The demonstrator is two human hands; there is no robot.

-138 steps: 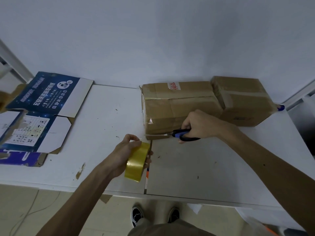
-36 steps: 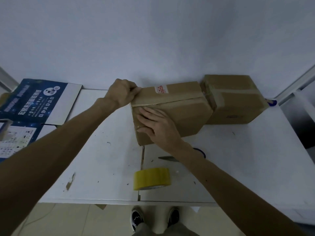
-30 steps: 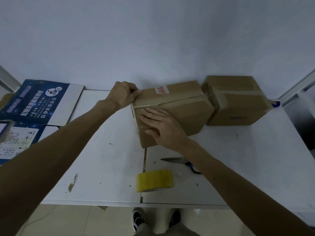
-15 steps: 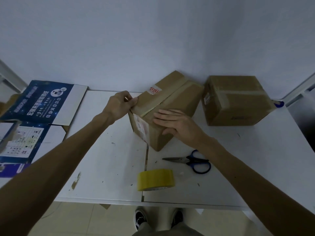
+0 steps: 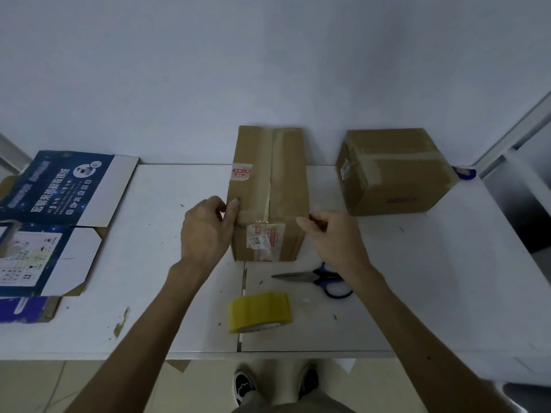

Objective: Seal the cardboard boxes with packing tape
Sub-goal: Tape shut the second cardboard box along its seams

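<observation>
Both hands clasp the near end of the long box [image 5: 268, 186]: left hand [image 5: 205, 231] on its left edge, right hand [image 5: 331, 234] on its right; tape roll [image 5: 258, 312] and scissors [image 5: 316, 280] lie nearer.

The near cardboard box [image 5: 268, 186] has an end label [image 5: 264, 238] reading "16070".

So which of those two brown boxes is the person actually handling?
The long box in the middle, between the left hand and right hand; the squarer box sits untouched at right.
</observation>
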